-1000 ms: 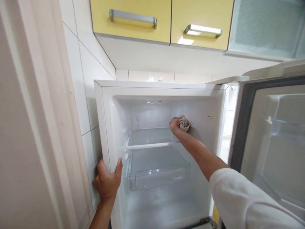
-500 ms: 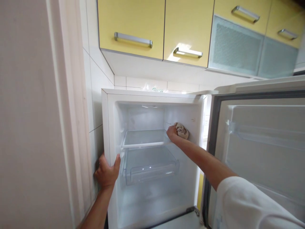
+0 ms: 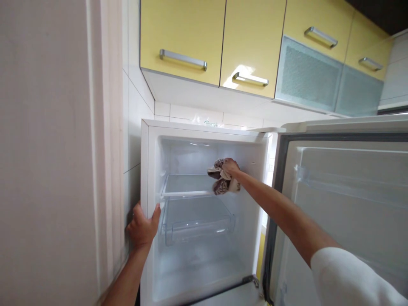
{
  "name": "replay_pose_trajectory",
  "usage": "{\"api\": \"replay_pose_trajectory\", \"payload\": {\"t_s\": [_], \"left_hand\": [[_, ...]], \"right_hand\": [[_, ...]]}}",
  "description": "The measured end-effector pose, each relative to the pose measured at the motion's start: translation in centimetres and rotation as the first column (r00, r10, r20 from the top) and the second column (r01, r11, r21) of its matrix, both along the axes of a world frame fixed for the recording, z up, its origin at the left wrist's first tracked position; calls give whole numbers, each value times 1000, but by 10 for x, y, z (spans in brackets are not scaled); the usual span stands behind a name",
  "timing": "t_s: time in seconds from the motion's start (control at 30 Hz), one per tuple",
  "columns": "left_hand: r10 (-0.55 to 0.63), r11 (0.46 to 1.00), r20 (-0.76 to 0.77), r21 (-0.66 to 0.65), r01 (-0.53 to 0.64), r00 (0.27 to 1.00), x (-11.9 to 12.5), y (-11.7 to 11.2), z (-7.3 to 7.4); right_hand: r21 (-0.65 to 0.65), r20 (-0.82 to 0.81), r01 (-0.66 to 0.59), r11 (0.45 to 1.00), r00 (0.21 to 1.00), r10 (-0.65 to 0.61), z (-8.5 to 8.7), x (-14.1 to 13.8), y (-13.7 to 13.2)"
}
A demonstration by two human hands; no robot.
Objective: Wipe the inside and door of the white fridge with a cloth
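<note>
Inside the refrigerator (image 3: 204, 132), my right hand (image 3: 230, 166) is closed on a bunched cloth (image 3: 222, 186), beige with a brown pattern. The cloth hangs in loose folds near the right inner wall, above the front right part of the glass shelf (image 3: 188, 183); whether it touches the shelf I cannot tell. My left hand (image 3: 142, 226) grips the refrigerator's left front edge, thumb on the front and fingers round the outer side. Below the shelf sits a clear plastic drawer (image 3: 197, 227).
The refrigerator door (image 3: 344, 204) stands wide on the right, with a clear door rack (image 3: 338, 180). Yellow wall cabinets (image 3: 181, 34) hang overhead. A plastic bag (image 3: 208, 122) lies on top of the refrigerator. A pale door frame (image 3: 108, 148) is close on the left.
My right hand has moved left, away from the right inner wall, and the cloth now hangs looser and more unfolded. My left hand keeps its hold on the edge. The view has shifted slightly.
</note>
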State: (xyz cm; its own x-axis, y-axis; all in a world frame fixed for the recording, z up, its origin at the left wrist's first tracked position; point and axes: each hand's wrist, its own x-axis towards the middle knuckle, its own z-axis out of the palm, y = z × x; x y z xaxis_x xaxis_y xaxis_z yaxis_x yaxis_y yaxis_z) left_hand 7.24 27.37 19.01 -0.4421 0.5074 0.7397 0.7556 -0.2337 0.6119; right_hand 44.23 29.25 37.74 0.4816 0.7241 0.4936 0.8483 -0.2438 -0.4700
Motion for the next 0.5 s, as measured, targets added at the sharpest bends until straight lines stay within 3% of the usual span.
{"api": "replay_pose_trajectory", "payload": {"t_s": [0.1, 0.23, 0.37, 0.5], "left_hand": [[-6, 1000, 2, -2, 6, 1000, 0, 1, 0], [-7, 1000, -6, -3, 7, 1000, 0, 0, 0], [11, 1000, -19, 14, -11, 1000, 1, 0, -2], [52, 997, -42, 59, -49, 998, 0, 3, -6]], "right_hand": [[318, -218, 119, 941, 975, -50, 11, -6, 2], [644, -416, 283, 711, 909, 15, 23, -15, 11], [777, -493, 356, 519, 857, 149, 28, -18, 28], [812, -528, 397, 427, 812, 248, 30, -11, 53]]}}
